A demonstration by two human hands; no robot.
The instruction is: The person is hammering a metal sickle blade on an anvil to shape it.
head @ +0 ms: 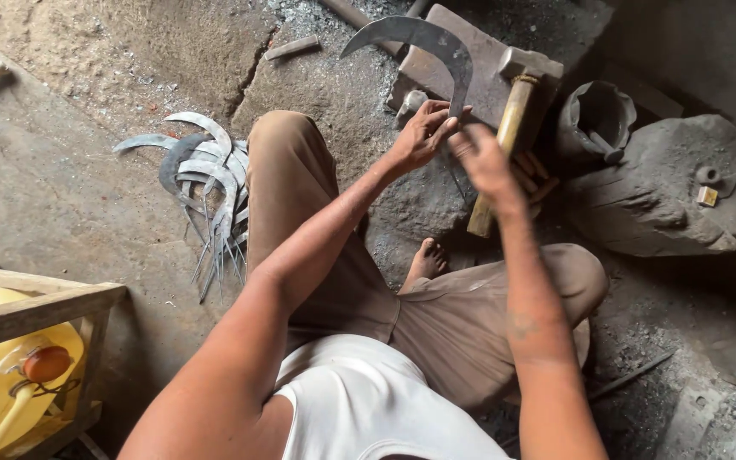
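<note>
Seated on the floor [70, 196], knees drawn up, one bare foot [428, 258] just under the work
Curved sickle blade [423, 47] held up in front of the body, point arcing to the left above the iron block [462, 72]
Left hand [421, 132] closed around the blade's lower end; right hand [487, 162] closed just beside it on the same end, fingers nearly touching the left. Exact grip of the right fingers partly hidden
Hammer [513, 119] with wooden handle lying against the block, just behind the right hand, not held
Pile of finished-looking sickle blades [206, 187] on the floor to the left, beside the left knee
Dark metal pot [596, 119] and a rough stone [675, 187] to the right
Risks, as judgement: bare fingers close to the edge, so a slip could cut; a dropped blade could fall toward the foot; the leaning hammer could get knocked over by the right forearm
</note>
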